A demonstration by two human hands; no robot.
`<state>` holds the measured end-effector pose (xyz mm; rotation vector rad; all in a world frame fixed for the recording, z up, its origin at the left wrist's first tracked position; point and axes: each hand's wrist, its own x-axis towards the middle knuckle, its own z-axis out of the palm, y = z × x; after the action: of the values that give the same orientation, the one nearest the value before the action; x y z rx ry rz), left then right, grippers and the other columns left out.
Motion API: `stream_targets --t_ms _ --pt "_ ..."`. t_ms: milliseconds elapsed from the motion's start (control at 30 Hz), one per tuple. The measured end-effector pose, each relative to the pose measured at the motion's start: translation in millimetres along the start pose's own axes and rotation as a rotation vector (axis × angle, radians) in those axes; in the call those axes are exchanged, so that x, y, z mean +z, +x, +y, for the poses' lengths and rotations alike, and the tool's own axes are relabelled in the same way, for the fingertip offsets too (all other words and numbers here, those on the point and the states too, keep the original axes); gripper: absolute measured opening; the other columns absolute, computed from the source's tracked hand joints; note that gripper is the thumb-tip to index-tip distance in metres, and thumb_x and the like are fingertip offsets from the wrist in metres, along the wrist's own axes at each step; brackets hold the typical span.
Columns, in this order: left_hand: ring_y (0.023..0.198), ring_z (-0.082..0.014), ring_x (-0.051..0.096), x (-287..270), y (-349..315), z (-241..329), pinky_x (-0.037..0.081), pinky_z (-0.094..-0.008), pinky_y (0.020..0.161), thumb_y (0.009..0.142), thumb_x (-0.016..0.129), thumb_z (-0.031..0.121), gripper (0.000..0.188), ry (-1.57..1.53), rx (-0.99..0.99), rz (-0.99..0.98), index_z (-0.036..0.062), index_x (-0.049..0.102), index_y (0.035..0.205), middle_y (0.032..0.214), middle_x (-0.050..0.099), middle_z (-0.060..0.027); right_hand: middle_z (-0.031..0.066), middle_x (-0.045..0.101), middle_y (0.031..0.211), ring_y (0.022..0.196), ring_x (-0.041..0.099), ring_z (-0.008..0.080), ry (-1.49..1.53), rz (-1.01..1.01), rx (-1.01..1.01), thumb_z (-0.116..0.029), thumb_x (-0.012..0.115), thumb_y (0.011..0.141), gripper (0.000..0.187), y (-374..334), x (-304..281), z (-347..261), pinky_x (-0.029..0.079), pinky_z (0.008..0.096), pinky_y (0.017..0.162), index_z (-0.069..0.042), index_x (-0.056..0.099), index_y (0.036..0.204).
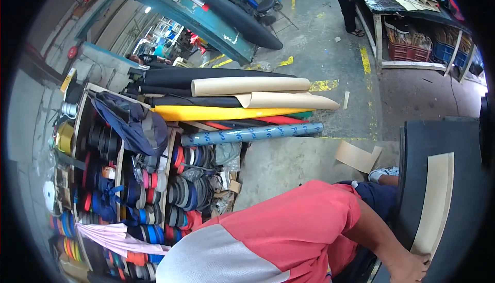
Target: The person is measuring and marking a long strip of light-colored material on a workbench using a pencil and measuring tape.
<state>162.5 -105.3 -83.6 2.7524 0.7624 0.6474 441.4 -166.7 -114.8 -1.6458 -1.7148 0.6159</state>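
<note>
My left arm, in a red sleeve, reaches across to the lower right. At its end my left hand (pixel 407 267) has bent fingers closed at the near end of a long tan cardboard strip (pixel 435 195). This strip lies flat on a black sheet-like surface (pixel 415 143), slanting away from the hand. Part of the fingers is cut off by the dark rim of the picture. My right hand is out of view.
Left stands a shelf rack (pixel 170 180) packed with coloured webbing rolls. Beyond it lie long material rolls, including a yellow roll (pixel 221 112) and a blue roll (pixel 252 134). A curled tan sheet (pixel 356 156) is on the floor. Someone stands by a far worktable (pixel 407 9).
</note>
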Motion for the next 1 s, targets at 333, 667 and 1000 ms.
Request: stream_targets --t_ms 333,667,1000 --pt "0.143 -0.0497 0.053 -30.8 -66.0 -92.1 0.043 -0.0588 0.123 0.078 0.093 0.04 0.087 -0.52 -0.248 0.27 -0.0092 0.061 0.142 0.15 0.057 -0.0321 0.0039 0.062 0.094 0.084 0.059 0.0181 -0.114 -0.252 0.407 -0.01 0.071 0.099 0.008 28.0 -18.8 -42.8 0.051 0.035 0.079 -0.007 0.065 0.104" --pt "0.162 -0.0438 0.037 -98.2 -85.0 -151.6 0.022 -0.0599 0.135 0.106 0.059 0.064 0.08 0.094 -0.15 0.016 0.007 0.055 0.162 0.169 0.045 -0.0223 0.008 0.064 0.088 0.077 0.055 0.0157 -0.356 0.144 0.426 -0.003 0.075 0.1 0.012 13.3 15.2 -122.5 0.047 0.0322 0.071 0.001 0.071 0.11" --pt "0.156 -0.0489 0.041 -116.9 -114.9 -145.6 0.027 -0.0623 0.131 0.104 0.056 0.069 0.085 0.057 -0.151 -0.007 0.0042 0.057 0.159 0.164 0.047 -0.0274 -0.0051 0.051 0.084 0.081 0.047 0.0075 -0.078 0.006 0.511 -0.009 0.069 0.108 0.013 -4.7 3.0 -141.3 0.039 0.027 0.07 -0.006 0.06 0.1"
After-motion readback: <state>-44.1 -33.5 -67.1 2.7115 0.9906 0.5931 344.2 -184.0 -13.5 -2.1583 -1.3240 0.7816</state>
